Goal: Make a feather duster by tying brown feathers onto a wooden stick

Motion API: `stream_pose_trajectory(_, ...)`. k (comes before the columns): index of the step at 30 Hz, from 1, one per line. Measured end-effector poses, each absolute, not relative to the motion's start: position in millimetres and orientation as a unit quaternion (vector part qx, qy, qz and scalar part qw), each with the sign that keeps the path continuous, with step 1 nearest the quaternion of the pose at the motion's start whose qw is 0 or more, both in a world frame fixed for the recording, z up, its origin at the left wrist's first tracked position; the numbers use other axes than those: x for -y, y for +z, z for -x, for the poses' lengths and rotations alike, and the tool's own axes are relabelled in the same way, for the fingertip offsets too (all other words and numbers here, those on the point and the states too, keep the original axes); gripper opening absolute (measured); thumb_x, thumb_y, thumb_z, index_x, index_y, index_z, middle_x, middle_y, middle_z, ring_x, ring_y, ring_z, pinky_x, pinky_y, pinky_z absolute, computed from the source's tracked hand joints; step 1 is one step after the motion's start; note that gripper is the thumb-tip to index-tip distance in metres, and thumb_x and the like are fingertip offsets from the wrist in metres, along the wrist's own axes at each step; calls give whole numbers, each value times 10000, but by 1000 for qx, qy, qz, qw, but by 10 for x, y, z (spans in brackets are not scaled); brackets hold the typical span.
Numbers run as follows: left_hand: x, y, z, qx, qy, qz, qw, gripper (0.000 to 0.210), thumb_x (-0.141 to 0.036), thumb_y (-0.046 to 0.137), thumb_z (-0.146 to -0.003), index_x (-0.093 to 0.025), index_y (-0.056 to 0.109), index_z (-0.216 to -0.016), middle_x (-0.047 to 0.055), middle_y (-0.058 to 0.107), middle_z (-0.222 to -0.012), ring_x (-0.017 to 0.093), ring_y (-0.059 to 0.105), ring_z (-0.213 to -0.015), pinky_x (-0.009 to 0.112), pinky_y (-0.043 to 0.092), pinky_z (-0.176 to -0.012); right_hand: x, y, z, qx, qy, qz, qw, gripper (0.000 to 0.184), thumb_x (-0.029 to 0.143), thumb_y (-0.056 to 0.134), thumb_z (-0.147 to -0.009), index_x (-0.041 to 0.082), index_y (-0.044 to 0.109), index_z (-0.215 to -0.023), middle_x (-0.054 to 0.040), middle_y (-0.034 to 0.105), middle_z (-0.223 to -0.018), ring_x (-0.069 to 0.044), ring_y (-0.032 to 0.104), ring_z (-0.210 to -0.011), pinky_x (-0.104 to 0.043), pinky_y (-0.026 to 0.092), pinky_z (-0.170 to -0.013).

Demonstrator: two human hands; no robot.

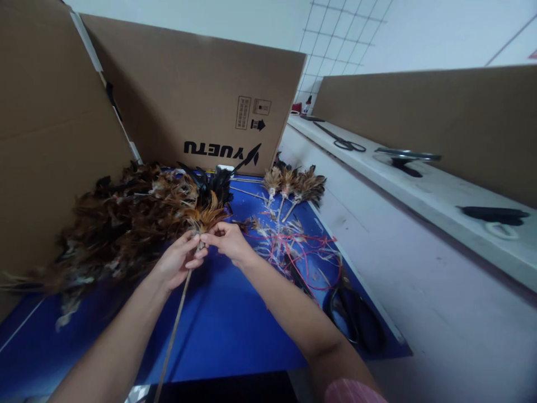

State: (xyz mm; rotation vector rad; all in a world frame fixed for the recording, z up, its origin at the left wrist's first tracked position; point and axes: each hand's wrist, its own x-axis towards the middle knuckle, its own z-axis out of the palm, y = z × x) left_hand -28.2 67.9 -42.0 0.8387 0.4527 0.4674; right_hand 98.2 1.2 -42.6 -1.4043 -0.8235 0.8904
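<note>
In the head view, my left hand (181, 258) is closed round the neck of a feather duster (206, 215), where brown and black feathers meet a thin stick (178, 319). The stick runs down toward me past the table's front edge. My right hand (226, 239) pinches at the same neck from the right, its thumb and fingertips meeting the left hand's. Whether it also grips a strand there is too small to tell. A large heap of brown feathers (130, 218) lies just left of the duster.
Three small feather bundles on sticks (293, 184) lie at the back right of the blue table (235, 330). Red string (310, 252), feather scraps and black-handled scissors (354, 313) are at the right. Cardboard panels (201, 84) wall the back and left. A white ledge (377, 173) holds more tools.
</note>
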Motion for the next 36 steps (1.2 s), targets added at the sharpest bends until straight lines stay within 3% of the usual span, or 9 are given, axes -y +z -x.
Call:
stream_pose_trajectory(8,-720,-422,303,-239,199,-385,869,154,-57,609,-769,-154,508,-833,6,521,-731,52,455,-473,88,231,-296,-16,-486,-1055,318,427,618,577,375,397,831,-518,160,569,-645,61,540,-573,-38,389,-448,-170,278,-394)
stream_pose_trajectory(16,-748,-474,317,-219,162,-435,858,200,-117,698,-729,-147,511,-793,-14,501,-657,36,390,-443,115,225,-352,28,-399,-1162,367,474,608,520,421,448,829,-499,153,545,-596,16,606,-605,-55,421,-511,-164,267,-419)
stream_pose_trajectory(22,-759,-454,329,-218,171,-415,867,183,-124,710,-721,-137,538,-784,-36,448,-605,28,333,-428,128,186,-365,20,-403,-1105,372,465,604,531,399,457,812,-526,155,569,-620,13,619,-635,-69,455,-537,-180,296,-446)
stream_pose_trajectory(25,-788,-378,370,-217,187,-394,873,146,-95,680,-732,-133,543,-764,-3,491,-651,26,338,-435,124,190,-360,39,-345,-1237,423,405,589,557,319,424,777,-586,155,629,-670,26,610,-636,-75,486,-557,-200,361,-508)
stream_pose_trajectory(28,-862,-310,442,-214,224,-369,876,127,-53,642,-739,-134,545,-750,36,536,-721,20,363,-448,109,225,-364,-11,-306,-1580,433,242,653,572,252,401,717,-668,159,661,-705,19,621,-645,-97,526,-587,-224,404,-574)
stream_pose_trajectory(31,-949,-292,504,-207,262,-351,875,117,-38,613,-754,-134,547,-742,49,544,-747,16,380,-453,101,257,-366,-224,-360,-1961,410,80,776,473,189,347,623,-776,167,683,-777,-5,654,-698,-125,576,-643,-237,436,-621)
stream_pose_trajectory(32,-971,-297,514,-204,270,-348,874,112,-37,607,-759,-133,550,-746,49,541,-748,15,383,-453,100,264,-365,-330,-398,-2055,418,62,805,417,154,301,602,-796,177,690,-821,-13,678,-757,-134,605,-706,-240,452,-668)
stream_pose_trajectory(36,-1018,-349,507,-206,277,-334,877,101,-38,599,-768,-131,564,-777,47,535,-742,15,386,-448,99,281,-360,-811,-579,-2208,439,64,828,342,170,207,604,-789,194,695,-932,-65,699,-986,-193,625,-941,-286,456,-818)
